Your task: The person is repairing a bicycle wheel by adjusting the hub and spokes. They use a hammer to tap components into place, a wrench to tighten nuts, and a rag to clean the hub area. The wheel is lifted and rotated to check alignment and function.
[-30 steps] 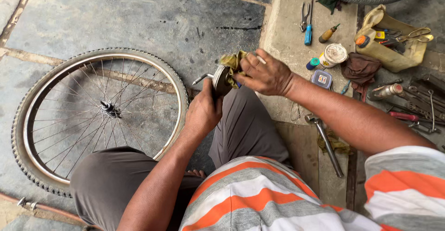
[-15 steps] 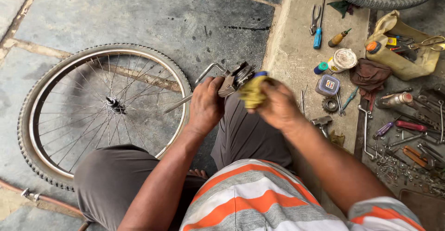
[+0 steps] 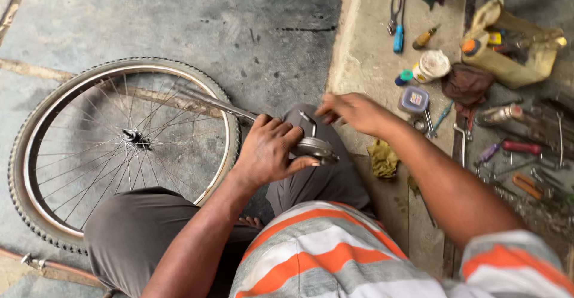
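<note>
A metal bike part (image 3: 314, 147) is held over the lap.
It is gripped by the left hand (image 3: 266, 151); the right hand (image 3: 353, 111) is held loosely curled, empty, above a yellow rag (image 3: 382, 158).

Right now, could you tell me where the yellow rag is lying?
In the head view, the yellow rag lies crumpled on the concrete floor right of centre, just below the right hand and beside the person's knee.

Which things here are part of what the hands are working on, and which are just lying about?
In hand:
- long metal rod with round silver fitting, held in the left hand
- right hand, fingers at the fitting's bent wire piece

Lying about:
- spoked bicycle wheel
- crumpled yellow rag
- blue-handled pliers
- small square plastic box
- white round tub
</note>
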